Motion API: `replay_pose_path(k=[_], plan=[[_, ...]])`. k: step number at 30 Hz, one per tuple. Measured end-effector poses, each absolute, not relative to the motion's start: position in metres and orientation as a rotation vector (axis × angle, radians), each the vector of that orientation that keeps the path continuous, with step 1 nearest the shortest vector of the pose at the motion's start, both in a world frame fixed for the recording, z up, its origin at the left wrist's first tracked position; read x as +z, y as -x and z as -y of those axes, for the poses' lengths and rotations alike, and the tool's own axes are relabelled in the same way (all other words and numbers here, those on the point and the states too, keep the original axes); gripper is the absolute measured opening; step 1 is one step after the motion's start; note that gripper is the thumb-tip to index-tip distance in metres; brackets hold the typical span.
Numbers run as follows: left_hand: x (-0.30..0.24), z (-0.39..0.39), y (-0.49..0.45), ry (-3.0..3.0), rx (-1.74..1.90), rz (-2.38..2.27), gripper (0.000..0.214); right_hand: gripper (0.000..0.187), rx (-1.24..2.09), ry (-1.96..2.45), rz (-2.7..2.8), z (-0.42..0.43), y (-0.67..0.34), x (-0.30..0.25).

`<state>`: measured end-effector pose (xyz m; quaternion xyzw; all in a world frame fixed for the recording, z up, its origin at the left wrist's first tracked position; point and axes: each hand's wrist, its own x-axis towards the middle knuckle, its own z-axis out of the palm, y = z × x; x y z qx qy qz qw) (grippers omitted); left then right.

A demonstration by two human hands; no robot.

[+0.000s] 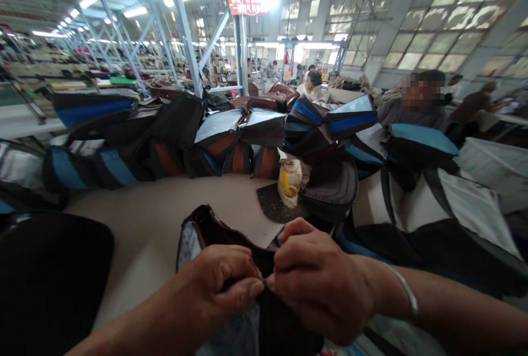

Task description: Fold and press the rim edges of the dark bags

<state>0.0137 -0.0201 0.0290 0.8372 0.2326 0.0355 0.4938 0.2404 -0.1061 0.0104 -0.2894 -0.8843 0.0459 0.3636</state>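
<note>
Dark brown bag piece (pixel 280 317) with pale blue patterned lining (pixel 187 246): placed at the near side of the table (pixel 165 207), below and between both hands, partly covered by them. Its edge is pinched between the thumb and bent fingers of the left hand (pixel 226 279). The fingers of the right hand (pixel 317 279) are clenched just beside the left thumb tip, at the same edge; what is pinched there is hidden and cannot be told. A silver bracelet (pixel 406 292) is worn on the right wrist.

Beyond the piece, a jar (pixel 291 169) with a yellow handle (pixel 286 181) at its front is stood on a dark mat (pixel 272 204). Black and blue bag parts (pixel 117 169) are piled along the far edge. A dark rounded panel (pixel 53 268) is seen at the left. A co-worker (pixel 429 103) is seen beyond the piles, at the right.
</note>
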Motion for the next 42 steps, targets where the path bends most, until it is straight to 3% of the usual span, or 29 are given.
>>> replay_pose_path(k=[3,6,12,18,22,25,27,31,42], plan=[[0.032,0.025,-0.01,-2.195,0.182,-0.441,0.022,0.028,0.667,0.93,2.03,0.104,-0.246,0.028],[0.033,0.028,-0.007,-2.302,0.242,-0.389,0.021,0.03,0.876,1.09,2.059,0.096,-0.25,0.044],[0.034,0.03,-0.006,-2.452,0.318,-0.326,0.022,0.01,0.897,0.917,2.323,0.087,-0.245,0.053],[0.061,0.014,0.006,-2.534,0.453,-0.189,0.022,0.012,0.212,0.951,2.268,0.096,-0.216,0.066],[0.079,-0.003,0.026,-2.536,0.396,-0.267,0.024,0.012,0.674,0.796,2.145,0.077,-0.217,0.082],[0.075,-0.012,0.044,-2.448,0.299,-0.427,0.03,0.047,0.973,0.854,2.135,0.052,-0.227,0.069],[0.072,-0.013,0.056,-2.322,0.276,-0.459,0.035,0.054,1.029,0.835,2.147,0.038,-0.227,0.05],[0.081,-0.007,0.073,-2.091,0.109,-0.514,0.034,0.046,1.072,0.571,2.096,0.027,-0.209,0.02],[0.071,0.029,0.045,-1.993,0.07,-0.921,0.04,0.056,1.097,0.544,2.123,0.022,-0.182,0.025]])
